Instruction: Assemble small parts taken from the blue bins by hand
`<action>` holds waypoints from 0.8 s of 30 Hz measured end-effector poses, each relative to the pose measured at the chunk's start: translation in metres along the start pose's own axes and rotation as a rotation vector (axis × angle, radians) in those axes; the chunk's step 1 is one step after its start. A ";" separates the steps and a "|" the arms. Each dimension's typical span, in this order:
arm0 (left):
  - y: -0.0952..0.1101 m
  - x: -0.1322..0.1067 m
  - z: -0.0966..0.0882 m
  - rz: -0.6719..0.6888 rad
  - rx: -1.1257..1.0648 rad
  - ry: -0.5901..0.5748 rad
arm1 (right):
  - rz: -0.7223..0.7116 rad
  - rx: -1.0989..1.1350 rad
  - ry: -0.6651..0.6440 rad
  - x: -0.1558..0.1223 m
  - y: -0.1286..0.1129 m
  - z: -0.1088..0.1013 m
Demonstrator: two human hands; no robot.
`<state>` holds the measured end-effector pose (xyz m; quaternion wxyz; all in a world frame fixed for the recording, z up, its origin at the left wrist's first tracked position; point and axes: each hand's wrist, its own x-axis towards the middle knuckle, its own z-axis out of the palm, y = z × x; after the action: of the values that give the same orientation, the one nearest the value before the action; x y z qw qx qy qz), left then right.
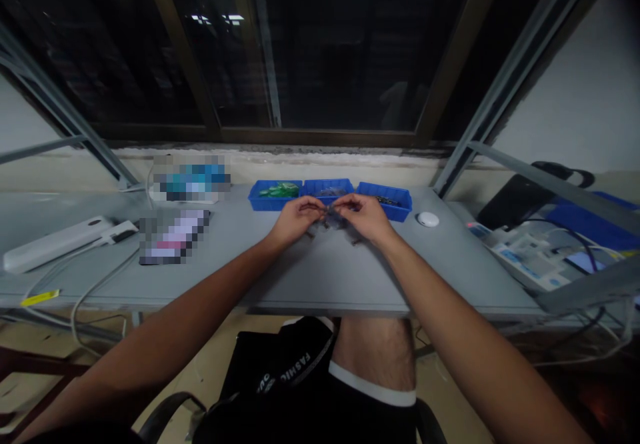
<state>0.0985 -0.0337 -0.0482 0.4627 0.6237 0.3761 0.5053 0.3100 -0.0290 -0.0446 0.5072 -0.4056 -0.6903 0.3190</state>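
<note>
Above the grey desk, my left hand [301, 217] and my right hand [367, 215] meet with their fingertips pinched close together. Between them is a small clear plastic bag [334, 215], blurred and partly covered by the fingers. A few small brownish metal pieces [355, 243] show just below the hands; whether they lie on the desk or hang from the fingers I cannot tell. Right behind stand three blue bins: the left bin [257, 203] with green packets, the middle bin [327, 183] with clear plastic, the right bin [400, 213] with dark small parts.
A round white case [428, 219] sits right of the bins. On the left lie a phone [175, 237], a long white power strip [55, 244] and cables. More electronics and cords [530, 257] crowd the right side. The desk's front edge [330, 311] runs above my lap.
</note>
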 end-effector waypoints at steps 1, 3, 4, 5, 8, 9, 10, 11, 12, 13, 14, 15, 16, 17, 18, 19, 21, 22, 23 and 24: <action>0.000 0.000 -0.002 0.035 0.054 0.002 | -0.043 -0.047 0.007 0.000 -0.001 -0.001; 0.001 -0.001 -0.004 0.080 0.160 0.017 | -0.113 -0.120 0.035 -0.001 -0.002 -0.001; 0.001 -0.001 -0.005 0.080 0.201 0.021 | -0.127 -0.141 0.044 -0.001 -0.002 -0.001; 0.001 -0.002 -0.005 0.068 0.229 0.022 | -0.119 -0.144 0.043 -0.001 -0.002 -0.001; 0.001 -0.003 -0.004 0.017 0.274 0.014 | -0.039 -0.075 0.007 -0.002 -0.001 0.002; 0.001 -0.003 -0.003 0.010 0.282 0.013 | -0.030 -0.051 -0.010 -0.002 -0.001 0.002; 0.002 -0.003 -0.001 0.003 0.282 0.013 | -0.034 -0.034 -0.026 -0.002 -0.001 0.003; 0.003 -0.004 0.000 -0.006 0.274 0.008 | -0.046 -0.025 -0.044 -0.003 -0.001 0.004; 0.004 -0.004 0.001 -0.015 0.258 -0.001 | -0.056 -0.021 -0.063 -0.003 -0.002 0.004; 0.005 -0.005 0.001 -0.021 0.236 -0.008 | -0.057 -0.012 -0.080 -0.003 -0.002 0.005; 0.006 -0.005 0.001 -0.022 0.215 -0.017 | -0.046 0.005 -0.095 -0.003 -0.003 0.005; 0.006 -0.005 0.001 -0.022 0.199 -0.025 | -0.030 0.028 -0.106 -0.003 -0.004 0.006; 0.006 -0.005 0.001 -0.022 0.193 -0.032 | -0.013 0.052 -0.113 -0.004 -0.004 0.007; 0.005 -0.005 0.000 -0.019 0.197 -0.035 | 0.000 0.075 -0.116 -0.004 -0.005 0.008; 0.004 -0.004 -0.001 -0.013 0.206 -0.029 | 0.010 0.092 -0.111 -0.004 -0.005 0.008; 0.002 -0.003 -0.002 -0.003 0.216 -0.020 | 0.011 0.098 -0.095 -0.004 -0.006 0.009; -0.002 -0.001 -0.003 0.025 0.232 0.008 | -0.013 0.062 -0.028 -0.003 -0.006 0.009; -0.005 0.001 -0.004 0.040 0.235 0.019 | -0.034 0.033 0.012 -0.003 -0.006 0.009; -0.007 0.002 -0.005 0.053 0.237 0.025 | -0.049 0.008 0.047 -0.002 -0.007 0.008; -0.009 0.003 -0.006 0.060 0.236 0.024 | -0.055 -0.002 0.068 -0.002 -0.007 0.008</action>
<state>0.0936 -0.0273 -0.0552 0.3663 0.6786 0.4197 0.4787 0.3008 -0.0340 -0.0423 0.5385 -0.3976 -0.6839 0.2901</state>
